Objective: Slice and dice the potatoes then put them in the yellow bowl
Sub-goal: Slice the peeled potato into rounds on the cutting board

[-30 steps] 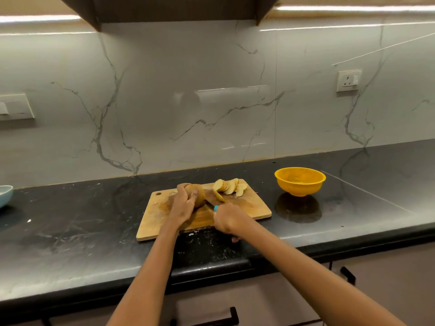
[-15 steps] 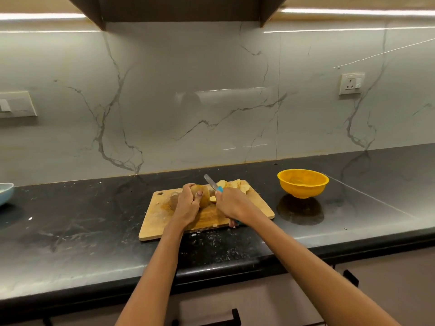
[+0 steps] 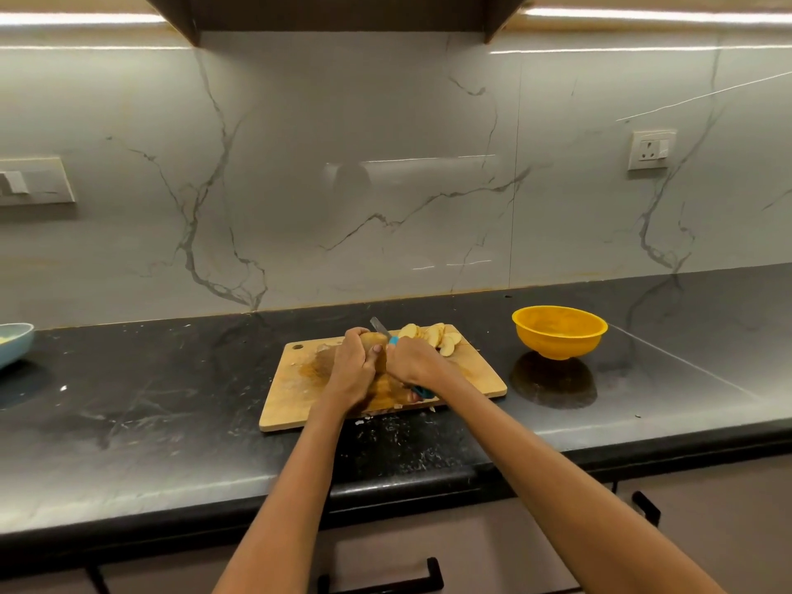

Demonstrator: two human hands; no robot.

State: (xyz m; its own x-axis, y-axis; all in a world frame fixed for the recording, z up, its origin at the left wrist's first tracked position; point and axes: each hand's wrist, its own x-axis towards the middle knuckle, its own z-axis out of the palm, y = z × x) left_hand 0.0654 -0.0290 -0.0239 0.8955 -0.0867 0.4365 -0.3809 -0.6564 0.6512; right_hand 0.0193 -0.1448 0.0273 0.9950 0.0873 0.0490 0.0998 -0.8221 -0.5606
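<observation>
Since the frame one second earlier, the right hand (image 3: 410,363) had risen from the near edge of the cutting board (image 3: 300,392) to sit just beside the potato (image 3: 373,339), and the knife (image 3: 379,326) blade had swung up so that its tip pointed away from the person. Fingers of the left hand (image 3: 353,370) were curled round the unsliced potato, steadying it on the board, with the thumb pressed against its near face. Fingers of the right hand were wrapped round the blue knife handle, whose end showed below the hand; the blade emerged above the hand at the potato's right side. Whether the edge had entered the potato could not be told. Pale potato slices (image 3: 433,336) lay overlapping on the far right part of the board, just beyond the right hand. A yellow bowl (image 3: 559,336) stood on the dark surface (image 3: 150,413) to the right of the board, apart from it. At the left edge, part of a light blue bowl (image 3: 15,342) rested on the same surface.
</observation>
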